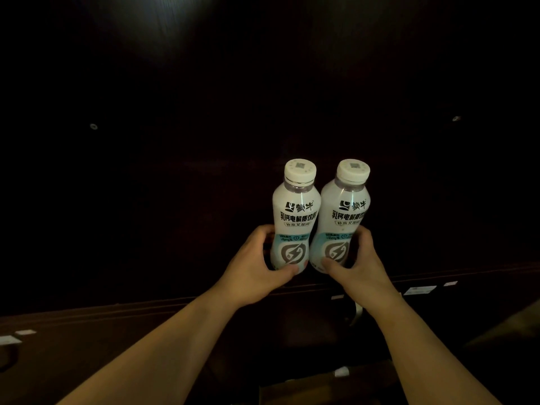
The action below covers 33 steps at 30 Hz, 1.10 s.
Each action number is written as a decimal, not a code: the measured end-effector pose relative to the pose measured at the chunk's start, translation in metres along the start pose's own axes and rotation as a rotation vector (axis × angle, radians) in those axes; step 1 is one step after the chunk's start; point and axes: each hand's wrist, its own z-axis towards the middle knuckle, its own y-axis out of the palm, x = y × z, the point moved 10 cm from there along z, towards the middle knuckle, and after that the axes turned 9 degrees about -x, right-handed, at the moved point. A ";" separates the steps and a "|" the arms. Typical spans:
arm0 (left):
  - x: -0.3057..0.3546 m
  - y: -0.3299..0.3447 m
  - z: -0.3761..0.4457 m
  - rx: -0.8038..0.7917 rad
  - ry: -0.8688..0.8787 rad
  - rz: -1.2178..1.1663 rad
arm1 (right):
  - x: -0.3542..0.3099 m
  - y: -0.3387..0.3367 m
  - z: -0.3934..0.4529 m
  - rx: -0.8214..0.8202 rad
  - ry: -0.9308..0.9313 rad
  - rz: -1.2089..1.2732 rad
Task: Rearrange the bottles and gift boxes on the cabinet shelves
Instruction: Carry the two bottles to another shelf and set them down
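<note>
Two identical white drink bottles with white caps and black lettering stand side by side inside a dark cabinet compartment, their sides touching. My left hand wraps the lower part of the left bottle. My right hand grips the lower part of the right bottle. Both bottles are upright, tilted slightly. Their bases are hidden behind my fingers, so I cannot tell whether they rest on the shelf.
The cabinet interior is very dark; its back panel shows two small metal fittings. The shelf's front edge runs across below my hands, with small white labels on it. A metal handle shows below the right wrist.
</note>
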 end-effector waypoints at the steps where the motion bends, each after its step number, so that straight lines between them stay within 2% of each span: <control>1: 0.000 0.000 0.000 -0.001 0.003 -0.002 | 0.000 0.000 0.000 0.000 -0.002 -0.002; 33: 0.007 -0.001 -0.002 0.001 0.017 -0.036 | -0.004 -0.001 -0.003 0.004 0.006 0.012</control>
